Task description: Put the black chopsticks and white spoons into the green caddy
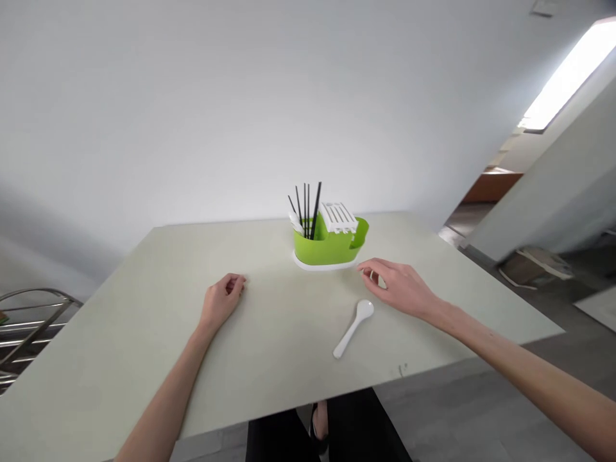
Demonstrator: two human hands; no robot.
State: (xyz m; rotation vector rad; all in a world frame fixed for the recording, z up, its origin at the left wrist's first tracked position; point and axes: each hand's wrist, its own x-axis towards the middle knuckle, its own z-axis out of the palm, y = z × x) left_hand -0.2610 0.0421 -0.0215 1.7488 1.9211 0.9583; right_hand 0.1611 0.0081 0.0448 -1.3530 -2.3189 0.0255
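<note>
My left hand (pixel 224 298) rests on the table at the left, its fingers loosely curled in with nothing visible in them. Over on the right, my right hand (pixel 397 284) is held with fingers bent and a gap between thumb and fingers, holding nothing. Its fingertips are close to the white base of a green utensil holder (pixel 315 251); whether they touch it I cannot tell. Black chopsticks (pixel 308 208) stand in the holder's left part, beside white spoon-like pieces (pixel 295 222). A white spoon (pixel 353 328) lies on the table just below my right hand, bowl pointing away from me.
The pale table (pixel 269 359) meets a white wall (pixel 231 115) at its far edge. A slotted white rack (pixel 339 217) tops the holder's middle. At the far left stands a metal rack (pixel 36 327). My legs (pixel 283 439) are under the near edge.
</note>
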